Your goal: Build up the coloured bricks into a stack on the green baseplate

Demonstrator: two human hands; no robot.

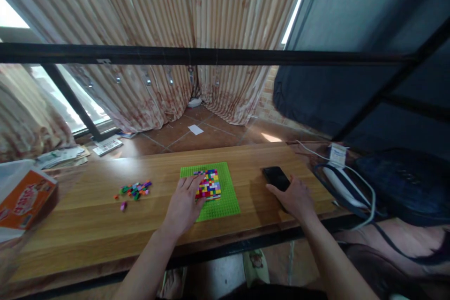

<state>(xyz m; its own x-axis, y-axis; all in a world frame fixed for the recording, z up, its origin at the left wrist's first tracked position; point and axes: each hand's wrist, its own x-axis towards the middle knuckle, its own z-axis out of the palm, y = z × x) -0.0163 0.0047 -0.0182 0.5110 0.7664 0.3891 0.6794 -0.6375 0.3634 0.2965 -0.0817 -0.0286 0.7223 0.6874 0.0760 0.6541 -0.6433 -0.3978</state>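
Note:
A block of small multicoloured toy bricks (pixel 213 184) stands on a green studded baseplate (pixel 229 206) in the middle of the bench. My left hand (pixel 184 201) rests at its left side, with fingers stretched over the edge of the bricks and the thumb low by the near corner. Part of the block and the plate's left side are hidden beneath that hand. On the right, my right hand (pixel 294 198) grips a black phone (pixel 277 178) lying on the wood, its thumb across the near part and its fingers along the right edge.
Loose coloured bricks (pixel 135 190) lie in a pile left of the plate, and a single magenta brick (pixel 123 206) sits nearer. An orange-and-white box (pixel 26 199) is at the far left. A power strip (pixel 342 185) with cables lies at the right. A dark metal bar (pixel 225 56) crosses ahead.

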